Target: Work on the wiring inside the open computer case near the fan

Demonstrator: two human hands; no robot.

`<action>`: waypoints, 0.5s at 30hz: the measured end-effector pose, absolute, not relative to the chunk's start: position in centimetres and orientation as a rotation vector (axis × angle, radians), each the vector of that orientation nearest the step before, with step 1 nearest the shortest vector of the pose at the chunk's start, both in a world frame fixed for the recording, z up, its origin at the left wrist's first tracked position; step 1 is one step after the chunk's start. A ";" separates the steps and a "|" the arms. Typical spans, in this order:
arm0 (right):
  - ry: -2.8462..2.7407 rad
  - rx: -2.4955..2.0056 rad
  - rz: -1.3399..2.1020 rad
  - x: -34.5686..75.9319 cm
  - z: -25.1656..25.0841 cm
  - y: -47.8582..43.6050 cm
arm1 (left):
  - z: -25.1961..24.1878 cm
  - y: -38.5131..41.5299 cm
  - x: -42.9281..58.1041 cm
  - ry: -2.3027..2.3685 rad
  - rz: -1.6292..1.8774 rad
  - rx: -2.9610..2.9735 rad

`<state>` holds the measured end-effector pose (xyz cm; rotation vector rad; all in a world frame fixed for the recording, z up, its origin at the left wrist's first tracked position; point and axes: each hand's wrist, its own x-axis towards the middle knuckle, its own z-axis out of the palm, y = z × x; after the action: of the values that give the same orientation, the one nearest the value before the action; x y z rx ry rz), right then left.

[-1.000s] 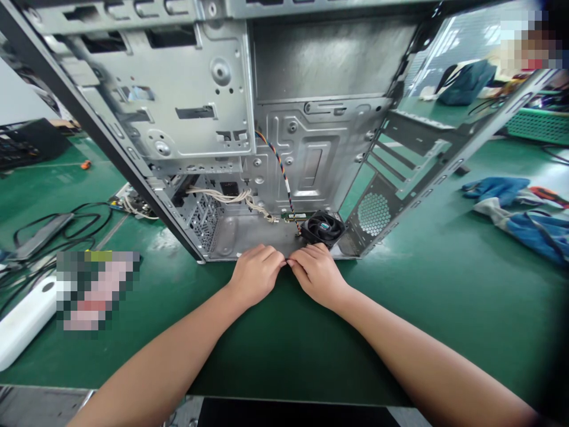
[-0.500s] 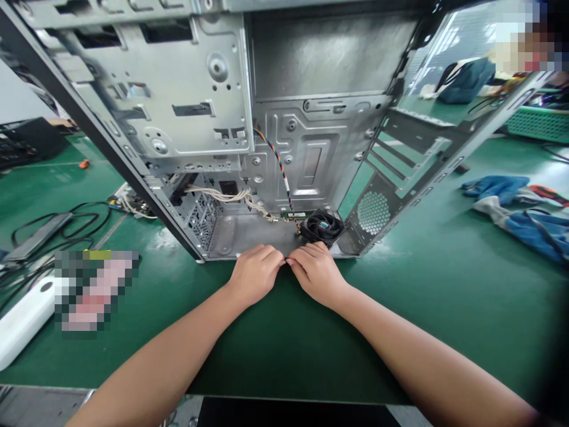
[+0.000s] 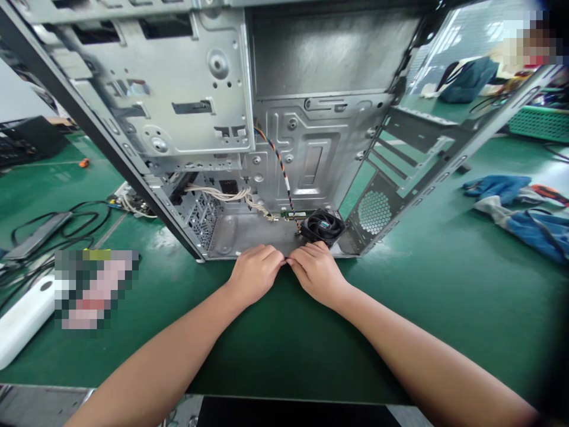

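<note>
An open metal computer case (image 3: 311, 142) stands upright on the green table. My left hand (image 3: 258, 273) and my right hand (image 3: 317, 273) meet at its lower front edge, fingers curled and closed, thumbs nearly touching. A tiny dark bit shows between the fingertips; what they pinch is too small to name. Just behind my right hand a black cooling fan (image 3: 323, 226) lies on the case floor. A twisted multicoloured cable (image 3: 279, 161) runs up from it behind the drive cage (image 3: 178, 89). White wires (image 3: 222, 193) and a green memory module (image 3: 288, 214) lie inside.
To the left are black cables with a power adapter (image 3: 40, 237), a white bar-shaped object (image 3: 26, 323) and a blurred-out pinkish item (image 3: 100, 290). Blue-and-grey gloves (image 3: 533, 222) and a green basket (image 3: 537, 123) are on the right. A partly visible person is at the upper right.
</note>
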<state>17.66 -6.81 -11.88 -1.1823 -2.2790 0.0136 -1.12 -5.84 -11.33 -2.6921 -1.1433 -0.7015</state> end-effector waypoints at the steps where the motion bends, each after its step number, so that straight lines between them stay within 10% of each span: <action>1: -2.281 -1.183 0.013 17.6 -11.9 -6.8 | -11.3 -5.9 -1.1 -1.143 -0.687 -2.681; 15: -2.293 -1.195 -0.025 17.6 -12.0 -6.7 | -11.0 -5.9 -1.0 -1.143 -0.574 -2.648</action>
<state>17.59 -6.71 -11.98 -1.1950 -2.2927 -0.0246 -0.99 -5.86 -11.05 -2.6482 -1.1433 -0.5740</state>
